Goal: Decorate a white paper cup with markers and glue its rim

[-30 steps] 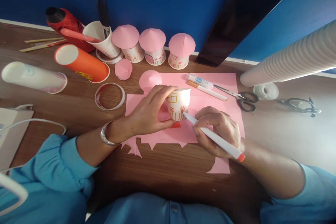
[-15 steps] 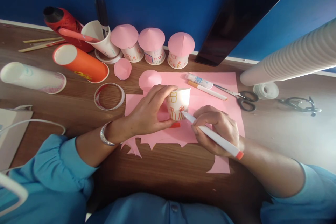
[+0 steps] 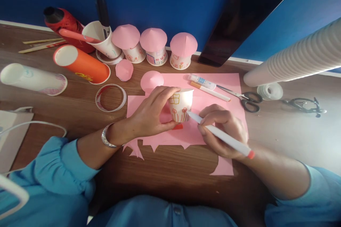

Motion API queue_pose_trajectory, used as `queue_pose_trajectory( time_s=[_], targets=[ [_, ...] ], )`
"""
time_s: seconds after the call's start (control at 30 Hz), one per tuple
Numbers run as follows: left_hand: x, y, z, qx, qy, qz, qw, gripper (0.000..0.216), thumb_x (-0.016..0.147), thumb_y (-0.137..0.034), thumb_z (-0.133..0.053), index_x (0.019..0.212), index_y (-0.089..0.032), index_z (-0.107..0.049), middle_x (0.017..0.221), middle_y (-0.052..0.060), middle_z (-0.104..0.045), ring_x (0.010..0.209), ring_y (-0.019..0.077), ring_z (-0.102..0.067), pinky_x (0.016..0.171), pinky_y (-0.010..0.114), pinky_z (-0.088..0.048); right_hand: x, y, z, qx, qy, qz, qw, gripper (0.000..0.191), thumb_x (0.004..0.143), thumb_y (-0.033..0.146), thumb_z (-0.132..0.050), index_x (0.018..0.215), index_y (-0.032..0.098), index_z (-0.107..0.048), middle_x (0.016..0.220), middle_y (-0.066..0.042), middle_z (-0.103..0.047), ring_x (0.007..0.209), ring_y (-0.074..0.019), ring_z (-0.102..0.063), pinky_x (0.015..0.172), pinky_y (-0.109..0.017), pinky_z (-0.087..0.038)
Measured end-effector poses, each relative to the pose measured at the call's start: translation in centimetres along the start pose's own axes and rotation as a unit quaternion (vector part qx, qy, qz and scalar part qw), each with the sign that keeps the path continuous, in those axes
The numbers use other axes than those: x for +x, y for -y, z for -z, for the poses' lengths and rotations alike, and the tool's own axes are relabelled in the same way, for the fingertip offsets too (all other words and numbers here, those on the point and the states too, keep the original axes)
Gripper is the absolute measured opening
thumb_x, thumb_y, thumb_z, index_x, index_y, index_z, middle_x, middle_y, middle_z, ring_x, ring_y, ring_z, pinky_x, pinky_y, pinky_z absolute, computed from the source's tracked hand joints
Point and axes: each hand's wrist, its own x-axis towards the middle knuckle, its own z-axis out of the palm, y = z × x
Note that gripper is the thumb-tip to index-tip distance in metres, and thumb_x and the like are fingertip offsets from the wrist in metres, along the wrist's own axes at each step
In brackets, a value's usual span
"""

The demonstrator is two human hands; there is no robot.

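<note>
A white paper cup point(image 3: 181, 104), drawn with a yellow window and red flowers, is held between the thumb and fingers of my left hand point(image 3: 153, 111). My right hand point(image 3: 222, 127) grips a white felt-tip pen point(image 3: 226, 137) with a red end, its tip at the cup's right side by the flowers. Beneath both hands lies pink paper point(image 3: 226, 81) with cut edges. A red pen cap point(image 3: 177, 127) rests on it just below the cup. Behind my left hand sits a pink paper cone point(image 3: 152, 81).
Several decorated cups with pink cone roofs point(image 3: 183, 45) line the wall. Scissors point(image 3: 249, 101), a glue stick point(image 3: 201, 81) and an orange-capped pen point(image 3: 210, 91) lie right. A tape roll point(image 3: 111, 98) and orange cup point(image 3: 82, 64) stand left; a cup stack point(image 3: 298, 51) leans at right.
My right hand and the pen have shifted slightly right, the tip sliding toward the cup's right edge. My left hand and the cup have barely moved.
</note>
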Motion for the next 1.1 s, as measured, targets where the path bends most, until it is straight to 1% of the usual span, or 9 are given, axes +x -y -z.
queue_pose_trajectory(
  time_s=[0.13, 0.23, 0.37, 0.5, 0.67, 0.77, 0.83, 0.97, 1.1],
  targets=[
    [0.1, 0.1, 0.1, -0.014, -0.011, -0.016, 1.0, 0.087, 0.085, -0.048, -0.088, 0.156, -0.027, -0.042, 0.145, 0.014, -0.065, 0.132, 0.0344, -0.064, 0.111, 0.053, -0.057, -0.3, -0.8, -0.4, 0.074, -0.098, -0.026, 0.992, 0.012, 0.106, 0.022, -0.063, 0.117, 0.028, -0.064, 0.085, -0.001, -0.067, 0.07, -0.02, -0.068, 0.062, -0.037, -0.058],
    [0.2, 0.1, 0.2, -0.027, -0.015, -0.023, 0.999, 0.084, 0.087, -0.05, -0.088, 0.154, -0.026, -0.043, 0.144, 0.015, -0.065, 0.132, 0.0342, -0.064, 0.111, 0.053, -0.058, -0.2, -1.7, -1.0, 0.097, -0.156, -0.072, 0.98, 0.011, 0.111, 0.037, -0.06, 0.118, 0.032, -0.066, 0.082, -0.001, -0.065, 0.064, -0.0201, -0.063, 0.063, -0.039, -0.056],
    [0.3, -0.1, 0.3, -0.033, -0.023, -0.024, 0.999, 0.082, 0.087, -0.038, -0.087, 0.154, -0.027, -0.042, 0.145, 0.015, -0.065, 0.132, 0.0339, -0.065, 0.109, 0.054, -0.059, 0.1, -2.6, -1.3, 0.102, -0.181, -0.094, 0.974, 0.014, 0.108, 0.036, -0.067, 0.119, 0.03, -0.062, 0.104, -0.002, -0.07, 0.077, -0.0188, -0.071, 0.075, -0.04, -0.061],
    [0.3, -0.2, 0.2, -0.05, -0.027, -0.017, 0.998, 0.082, 0.085, -0.032, -0.087, 0.153, -0.027, -0.042, 0.144, 0.015, -0.065, 0.13, 0.0325, -0.067, 0.109, 0.053, -0.061, 0.1, -2.9, -1.2, 0.078, -0.157, -0.094, 0.98, 0.018, 0.108, 0.032, -0.066, 0.124, 0.03, -0.057, 0.126, -0.006, -0.072, 0.099, -0.02, -0.078, 0.088, -0.041, -0.065],
    [-0.1, 0.5, -0.3, -0.114, -0.036, 0.019, 0.993, 0.086, 0.081, -0.025, -0.087, 0.155, -0.028, -0.042, 0.148, 0.016, -0.06, 0.136, 0.0332, -0.065, 0.113, 0.055, -0.06, -0.1, -3.0, -1.2, 0.083, -0.133, -0.098, 0.983, 0.023, 0.107, 0.021, -0.063, 0.126, 0.03, -0.055, 0.139, -0.01, -0.071, 0.119, -0.0236, -0.076, 0.096, -0.044, -0.062],
    [-0.3, 1.1, -0.7, -0.18, -0.05, 0.025, 0.982, 0.093, 0.078, -0.023, -0.09, 0.157, -0.03, -0.041, 0.153, 0.017, -0.057, 0.143, 0.0355, -0.061, 0.118, 0.057, -0.058, 0.0, -2.9, -1.1, 0.075, -0.103, -0.094, 0.987, 0.032, 0.103, 0.014, -0.064, 0.128, 0.031, -0.052, 0.146, -0.011, -0.069, 0.133, -0.0266, -0.071, 0.098, -0.047, -0.061],
    [-0.4, 1.5, -0.9, -0.208, -0.048, 0.021, 0.977, 0.097, 0.075, -0.022, -0.094, 0.156, -0.03, -0.042, 0.156, 0.018, -0.055, 0.148, 0.0377, -0.058, 0.121, 0.058, -0.056, 0.1, -2.9, -1.0, 0.074, -0.073, -0.091, 0.99, 0.037, 0.1, 0.012, -0.066, 0.127, 0.032, -0.05, 0.152, -0.012, -0.067, 0.142, -0.0284, -0.066, 0.105, -0.052, -0.06],
    [-0.3, 1.9, -0.9, -0.222, -0.045, 0.003, 0.974, 0.099, 0.072, -0.022, -0.097, 0.156, -0.031, -0.045, 0.154, 0.017, -0.056, 0.149, 0.0376, -0.057, 0.123, 0.058, -0.054, 0.2, -2.8, -0.8, 0.08, -0.031, -0.057, 0.995, 0.05, 0.092, 0.005, -0.067, 0.13, 0.032, -0.05, 0.16, -0.012, -0.061, 0.153, -0.0316, -0.057, 0.124, -0.064, -0.049],
    [-0.2, 2.1, -1.2, -0.232, -0.06, -0.018, 0.971, 0.1, 0.072, -0.023, -0.098, 0.156, -0.032, -0.045, 0.154, 0.016, -0.056, 0.149, 0.037, -0.057, 0.122, 0.056, -0.056, 0.1, -2.9, -0.9, 0.058, -0.001, -0.031, 0.998, 0.061, 0.088, 0.003, -0.069, 0.137, 0.033, -0.047, 0.168, -0.012, -0.054, 0.163, -0.0342, -0.045, 0.131, -0.067, -0.041]
  ],
)
